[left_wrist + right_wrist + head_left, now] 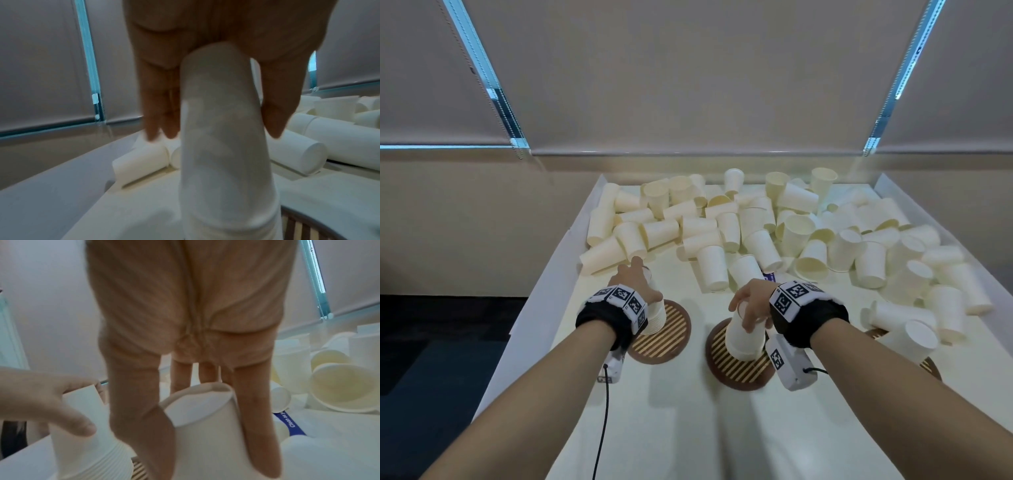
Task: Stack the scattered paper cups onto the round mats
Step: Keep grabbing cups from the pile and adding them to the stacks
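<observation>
Table (654, 428): white and matte, with a low raised white edge along its left and far sides; it fills the lower middle of the head view.
Room: beige roller blinds (688, 85) hang behind the table, thin strips of blue-white light showing between them; a plain beige wall runs below the blinds, and dark floor (431, 359) lies to the left.
Loose paper cups (756, 233): a dense heap, mostly on their sides, across the far half of the table and down its right side.
Round mats: brown with pale stripes; the left mat (671, 329) and the middle mat (736, 370) lie on the near part of the table.
Left hand (635, 282): grips the top of a tall stack of upturned cups (654, 317) standing on the left mat, fingers down one side and thumb down the other.
Right hand (751, 305): thumb and fingers wrap an upturned cup (744, 337) on the middle mat, tilted slightly.
Blue strip with white print (292, 422): flat on the table among the cups.
</observation>
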`<control>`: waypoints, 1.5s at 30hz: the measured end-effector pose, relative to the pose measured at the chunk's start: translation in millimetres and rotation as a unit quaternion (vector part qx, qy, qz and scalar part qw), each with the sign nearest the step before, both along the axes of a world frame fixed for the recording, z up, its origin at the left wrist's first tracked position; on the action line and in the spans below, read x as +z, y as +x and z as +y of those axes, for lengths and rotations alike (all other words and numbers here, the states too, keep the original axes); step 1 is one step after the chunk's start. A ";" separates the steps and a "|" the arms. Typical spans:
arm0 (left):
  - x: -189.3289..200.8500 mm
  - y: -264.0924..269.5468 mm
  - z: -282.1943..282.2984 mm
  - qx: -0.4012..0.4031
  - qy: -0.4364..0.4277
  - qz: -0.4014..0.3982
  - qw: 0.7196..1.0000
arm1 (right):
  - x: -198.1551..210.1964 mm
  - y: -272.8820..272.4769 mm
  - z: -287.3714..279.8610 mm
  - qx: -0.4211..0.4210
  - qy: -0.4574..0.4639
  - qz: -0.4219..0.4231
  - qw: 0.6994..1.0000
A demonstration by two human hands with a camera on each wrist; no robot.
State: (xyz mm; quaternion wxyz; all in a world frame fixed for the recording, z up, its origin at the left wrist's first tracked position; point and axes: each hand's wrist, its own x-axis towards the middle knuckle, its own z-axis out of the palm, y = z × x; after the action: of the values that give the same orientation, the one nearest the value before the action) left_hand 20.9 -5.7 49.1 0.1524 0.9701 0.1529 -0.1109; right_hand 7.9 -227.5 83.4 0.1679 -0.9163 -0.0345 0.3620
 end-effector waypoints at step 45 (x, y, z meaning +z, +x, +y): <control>-8.6 75.0 -87.2 -0.176 -0.246 -0.079 0.950 | -39.4 107.3 -69.8 -0.421 0.308 -0.167 0.837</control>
State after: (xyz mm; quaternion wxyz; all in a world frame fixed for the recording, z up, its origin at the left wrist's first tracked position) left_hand 95.9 -92.9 40.5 0.3760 0.9197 -0.0648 -0.0932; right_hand 115.2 -297.3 44.0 0.5690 -0.7902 0.2170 0.0683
